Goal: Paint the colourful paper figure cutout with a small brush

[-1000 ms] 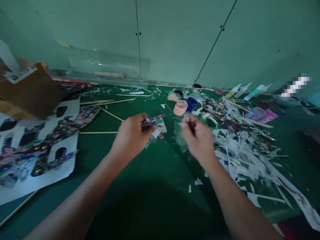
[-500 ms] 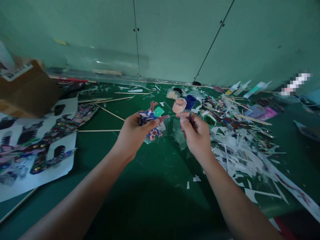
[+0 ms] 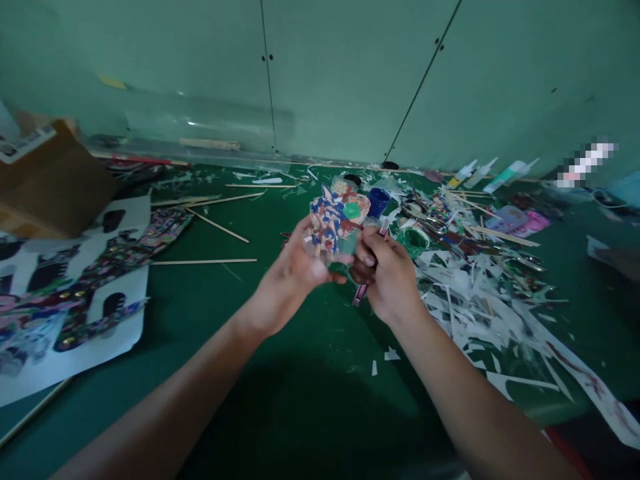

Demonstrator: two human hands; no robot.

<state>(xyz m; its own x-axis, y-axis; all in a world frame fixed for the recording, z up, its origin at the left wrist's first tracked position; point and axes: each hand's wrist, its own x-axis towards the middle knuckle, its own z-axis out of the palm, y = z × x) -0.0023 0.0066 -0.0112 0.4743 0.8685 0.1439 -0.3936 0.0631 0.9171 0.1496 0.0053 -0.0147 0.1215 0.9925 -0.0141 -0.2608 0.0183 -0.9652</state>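
My left hand [image 3: 293, 273] holds a small painted piece [image 3: 327, 217] in blue, pink and red with a green patch, on what looks like a clear backing. The piece is tilted up toward me, its right edge beside the other hand. Closed round a slim reddish tool [image 3: 359, 295], my right hand [image 3: 383, 267] meets the piece's lower right side; the tool's working end is unclear. Behind the piece stands a jar of pink paint [image 3: 361, 202], partly covered. A blue paint jar [image 3: 379, 201] is just right of it.
White paper scraps [image 3: 463, 300] are heaped at the right, near scissors [image 3: 425, 219] and glue bottles [image 3: 505, 176]. Thin wooden sticks [image 3: 205, 261] lie left of centre. A cardboard box [image 3: 55, 180] and a white sheet with patterned cut-outs [image 3: 120, 337] are at the far left.
The painted piece has moved right and is turned to show more of its face. My left hand has shifted right beneath it, and the tool in my right hand now shows below the fingers.
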